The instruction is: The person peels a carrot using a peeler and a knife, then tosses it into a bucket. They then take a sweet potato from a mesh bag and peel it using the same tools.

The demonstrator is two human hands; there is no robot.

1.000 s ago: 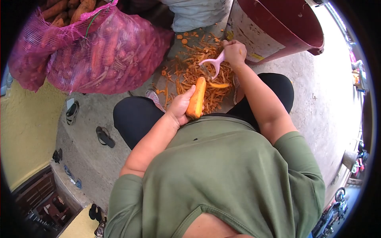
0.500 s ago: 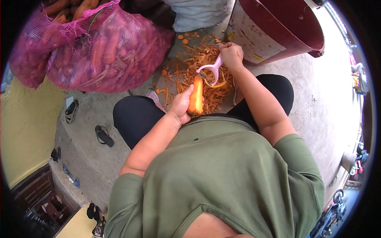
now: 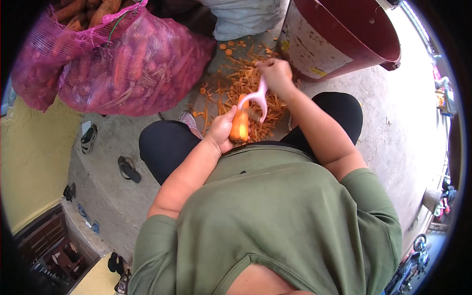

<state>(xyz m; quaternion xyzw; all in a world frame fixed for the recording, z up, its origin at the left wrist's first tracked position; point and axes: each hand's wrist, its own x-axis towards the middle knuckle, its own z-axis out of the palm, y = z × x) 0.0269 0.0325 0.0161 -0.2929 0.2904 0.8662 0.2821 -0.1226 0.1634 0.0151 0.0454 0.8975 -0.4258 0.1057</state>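
My left hand (image 3: 222, 130) is closed round a thick orange carrot (image 3: 239, 129), held close in front of my waist with its far end pointing away from me. In my right hand (image 3: 275, 74) is the handle of a pink Y-shaped peeler (image 3: 262, 96); its forked head lies across the upper part of the carrot. Below both hands, a pile of orange carrot peelings (image 3: 246, 73) covers the floor between my feet.
A pink mesh sack (image 3: 142, 69) full of carrots stands at the far left. Beside it is a white sack (image 3: 241, 19), and a large red tub (image 3: 339, 44) stands at the far right. Sandals (image 3: 129, 168) lie on the concrete floor (image 3: 152, 142) to my left.
My right hand has moved left and slightly toward me, bringing the peeler from the carrot's far tip onto its upper part. The strip of peel hanging at the blade no longer shows.
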